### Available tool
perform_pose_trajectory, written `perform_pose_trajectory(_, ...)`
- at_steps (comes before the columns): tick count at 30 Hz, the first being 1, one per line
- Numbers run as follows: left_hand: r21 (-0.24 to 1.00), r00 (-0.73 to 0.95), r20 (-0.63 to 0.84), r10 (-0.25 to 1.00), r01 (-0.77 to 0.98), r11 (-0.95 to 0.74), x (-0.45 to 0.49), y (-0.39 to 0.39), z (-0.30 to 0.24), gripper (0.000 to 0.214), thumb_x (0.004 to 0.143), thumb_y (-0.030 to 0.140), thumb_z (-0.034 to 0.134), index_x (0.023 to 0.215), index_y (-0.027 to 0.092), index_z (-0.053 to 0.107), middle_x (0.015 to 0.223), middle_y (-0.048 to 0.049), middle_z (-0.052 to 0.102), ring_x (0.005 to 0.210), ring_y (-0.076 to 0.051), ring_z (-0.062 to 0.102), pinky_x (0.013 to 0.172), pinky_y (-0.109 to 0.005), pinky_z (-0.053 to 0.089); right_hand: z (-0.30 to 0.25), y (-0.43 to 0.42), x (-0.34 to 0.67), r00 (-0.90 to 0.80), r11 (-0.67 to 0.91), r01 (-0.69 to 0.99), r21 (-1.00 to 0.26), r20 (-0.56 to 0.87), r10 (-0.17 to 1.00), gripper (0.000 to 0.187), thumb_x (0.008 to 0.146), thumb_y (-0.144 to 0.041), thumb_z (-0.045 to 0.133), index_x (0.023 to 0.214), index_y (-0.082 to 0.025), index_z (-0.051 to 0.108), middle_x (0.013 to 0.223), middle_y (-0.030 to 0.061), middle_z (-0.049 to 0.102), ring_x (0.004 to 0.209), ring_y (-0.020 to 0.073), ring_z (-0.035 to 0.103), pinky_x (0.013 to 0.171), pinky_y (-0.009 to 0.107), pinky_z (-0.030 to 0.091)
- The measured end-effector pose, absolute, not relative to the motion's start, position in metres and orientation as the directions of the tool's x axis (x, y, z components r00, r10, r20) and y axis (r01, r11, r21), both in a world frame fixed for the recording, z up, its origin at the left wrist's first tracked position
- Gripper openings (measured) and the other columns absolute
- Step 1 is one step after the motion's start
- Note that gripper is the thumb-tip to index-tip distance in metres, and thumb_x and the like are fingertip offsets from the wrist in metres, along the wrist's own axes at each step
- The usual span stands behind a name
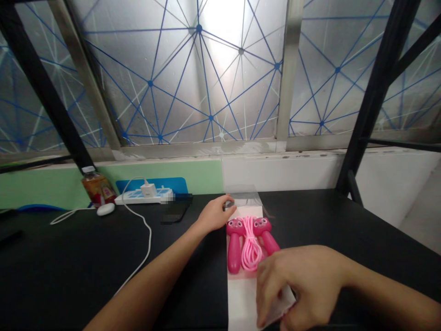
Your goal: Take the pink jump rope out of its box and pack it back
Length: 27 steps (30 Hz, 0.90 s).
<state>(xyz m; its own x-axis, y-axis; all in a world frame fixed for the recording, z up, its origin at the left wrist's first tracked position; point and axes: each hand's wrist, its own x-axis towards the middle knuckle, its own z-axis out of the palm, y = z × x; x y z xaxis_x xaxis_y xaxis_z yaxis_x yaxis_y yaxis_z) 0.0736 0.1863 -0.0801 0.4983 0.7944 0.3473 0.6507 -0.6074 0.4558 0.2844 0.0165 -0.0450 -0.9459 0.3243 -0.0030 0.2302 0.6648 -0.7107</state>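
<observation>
One pink handle point(270, 241) is partly blocked by the right hand point(303, 280), pinched on white card point(241, 299), while a power strip point(132, 197) is seen left of the half-curled left hand point(214, 214), grip unclear.

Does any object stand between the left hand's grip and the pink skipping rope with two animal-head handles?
No solid object is visible between the left hand's grip and the pink skipping rope. Thin clear plastic shows beside the hand, at the far end of the white card; whether it covers the rope, I cannot tell.
</observation>
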Motion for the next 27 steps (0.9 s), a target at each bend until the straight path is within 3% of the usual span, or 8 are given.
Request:
perform_pose_trajectory(4, 0.453, 0.541, 0.342, 0.768, 0.621, -0.639, 0.069, 0.183, -0.081, 0.033, 0.092, 0.037, 0.051, 0.117, 0.02, 0.065, 0.147, -0.0112, 0.045, 0.112, -0.023, 0.061, 0.096, -0.035, 0.047, -0.035, 0.021, 0.3, -0.919, 0.512, 0.249, -0.822, -0.033, 0.394, 0.044, 0.083, -0.03, 0.069, 0.125, -0.02, 0.064, 0.118, 0.0083, 0.068, 0.102, 0.0216, 0.066, 0.085, 0.028, 0.051)
perform_pose_trajectory(6, 0.421, 0.537, 0.387, 0.75, 0.62, -0.662, 0.064, 0.174, -0.076, 0.037, 0.092, 0.037, 0.05, 0.123, 0.019, 0.061, 0.145, -0.0128, 0.046, 0.108, -0.022, 0.062, 0.096, -0.035, 0.046, -0.036, 0.032, 0.311, -0.802, 0.484, 0.293, -0.825, 0.064, 0.594, 0.033, 0.089, -0.038, 0.062, 0.114, -0.018, 0.069, 0.102, 0.0077, 0.071, 0.087, 0.02, 0.067, 0.075, 0.028, 0.052)
perform_pose_trajectory(8, 0.344, 0.524, 0.46, 0.716, 0.638, -0.688, 0.06, 0.161, -0.067, 0.037, 0.092, 0.038, 0.05, 0.122, 0.019, 0.061, 0.131, -0.0117, 0.055, 0.098, -0.021, 0.063, 0.093, -0.035, 0.046, -0.043, 0.045, 0.32, -0.532, 0.51, 0.466, -0.723, 0.231, 0.814, 0.028, 0.093, -0.039, 0.055, 0.1, -0.018, 0.071, 0.086, 0.0044, 0.07, 0.074, 0.0173, 0.063, 0.064, 0.027, 0.048)
perform_pose_trajectory(9, 0.299, 0.539, 0.469, 0.7, 0.649, -0.7, 0.058, 0.154, -0.062, 0.035, 0.092, 0.038, 0.051, 0.118, 0.019, 0.062, 0.119, -0.0101, 0.06, 0.093, -0.02, 0.062, 0.089, -0.034, 0.047, -0.047, 0.052, 0.324, -0.419, 0.504, 0.562, -0.656, 0.299, 0.857, 0.026, 0.092, -0.039, 0.056, 0.096, -0.018, 0.07, 0.084, 0.0039, 0.069, 0.074, 0.0174, 0.062, 0.064, 0.027, 0.047)
perform_pose_trajectory(11, 0.239, 0.625, 0.39, 0.676, 0.64, -0.73, 0.055, 0.139, -0.053, 0.03, 0.092, 0.041, 0.05, 0.105, 0.019, 0.067, 0.094, -0.006, 0.065, 0.08, -0.019, 0.061, 0.074, -0.03, 0.047, -0.057, 0.062, 0.328, -0.311, 0.465, 0.682, -0.565, 0.351, 0.883, 0.026, 0.09, -0.04, 0.059, 0.098, -0.017, 0.069, 0.078, 0.003, 0.065, 0.068, 0.0167, 0.059, 0.06, 0.028, 0.044)
perform_pose_trajectory(16, 0.222, 0.738, 0.164, 0.655, 0.619, -0.753, 0.053, 0.121, -0.045, 0.04, 0.086, 0.049, 0.059, 0.116, 0.022, 0.064, 0.082, -0.0028, 0.067, 0.072, -0.02, 0.061, 0.061, -0.026, 0.041, -0.073, 0.068, 0.322, -0.372, 0.488, 0.749, -0.448, 0.324, 0.87, 0.038, 0.083, -0.041, 0.068, 0.113, -0.018, 0.064, 0.091, 0.0047, 0.06, 0.071, 0.0164, 0.057, 0.066, 0.03, 0.044)
perform_pose_trajectory(21, 0.279, 0.716, 0.121, 0.687, 0.64, -0.716, 0.053, 0.125, -0.049, 0.035, 0.09, 0.048, 0.054, 0.109, 0.021, 0.065, 0.075, -0.0017, 0.069, 0.066, -0.018, 0.062, 0.055, -0.024, 0.037, -0.081, 0.068, 0.311, -0.339, 0.47, 0.728, -0.499, 0.334, 0.88, 0.027, 0.083, -0.035, 0.068, 0.104, -0.018, 0.064, 0.097, 0.0061, 0.058, 0.074, 0.0159, 0.057, 0.068, 0.029, 0.045)
perform_pose_trajectory(27, 0.277, 0.719, 0.08, 0.691, 0.65, -0.708, 0.048, 0.124, -0.045, 0.035, 0.089, 0.049, 0.054, 0.108, 0.021, 0.063, 0.075, -0.001, 0.07, 0.064, -0.019, 0.063, 0.054, -0.025, 0.037, -0.081, 0.068, 0.308, -0.31, 0.377, 0.717, -0.586, 0.217, 0.926, 0.026, 0.089, -0.038, 0.06, 0.103, -0.017, 0.06, 0.082, 0.0033, 0.065, 0.066, 0.0166, 0.058, 0.057, 0.027, 0.04)
